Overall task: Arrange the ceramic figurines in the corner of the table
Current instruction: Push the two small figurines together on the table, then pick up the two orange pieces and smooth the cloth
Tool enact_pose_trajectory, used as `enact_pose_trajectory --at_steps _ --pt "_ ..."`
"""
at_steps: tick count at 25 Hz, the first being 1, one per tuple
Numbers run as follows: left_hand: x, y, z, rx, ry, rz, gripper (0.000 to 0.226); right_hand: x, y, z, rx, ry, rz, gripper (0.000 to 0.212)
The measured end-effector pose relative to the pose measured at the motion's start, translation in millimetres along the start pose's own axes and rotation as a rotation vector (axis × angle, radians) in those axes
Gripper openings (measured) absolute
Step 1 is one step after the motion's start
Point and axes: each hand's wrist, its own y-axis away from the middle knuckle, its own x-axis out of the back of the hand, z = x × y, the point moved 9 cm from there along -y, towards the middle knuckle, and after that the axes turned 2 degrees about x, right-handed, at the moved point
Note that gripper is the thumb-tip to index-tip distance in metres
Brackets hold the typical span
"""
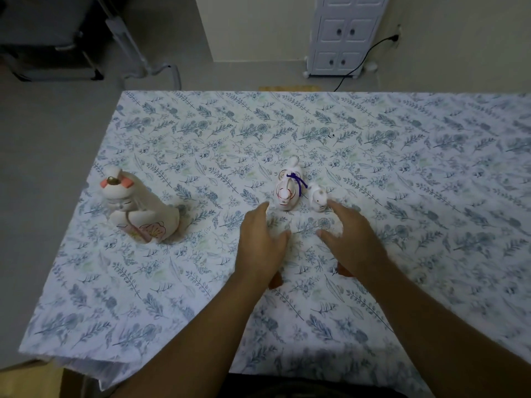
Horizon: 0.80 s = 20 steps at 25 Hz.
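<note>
Both hands, left point(263, 239) and right point(352, 237), hovered open and empty over the desk point(402, 196), just short of the middle figurine point(287, 189) and the small figurine point(317, 198) touching its right; the large figurine point(138, 209) stood well left. A careless reach risked knocking the close pair together.

A white cloth printed with blue-grey leaves and flowers point(287, 133) covers the desk. Beyond its far edge, a small white cabinet with panelled doors and dark knobs point(343, 35) stands against the pale wall, a black cable point(359, 63) trailing just beside it.
</note>
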Motion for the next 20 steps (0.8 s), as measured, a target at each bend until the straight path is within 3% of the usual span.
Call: enact_pose_trajectory --at_steps 5,9,12,20 --pt "-11 46 -61 0.204 -0.085 -0.088 0.074 12 62 49 -0.144 0.242 0.049 0.063" --pt "-19 56 -64 0.241 0.038 -0.091 0.04 -3 79 77 -0.314 0.039 0.041 0.055" --pt "-21 55 -56 0.224 0.101 -0.089 0.029 -10 74 68 -0.248 -0.013 0.015 0.042" --pt "-23 59 -36 0.155 0.225 -0.023 0.043 -20 65 23 0.065 -0.059 0.009 0.038"
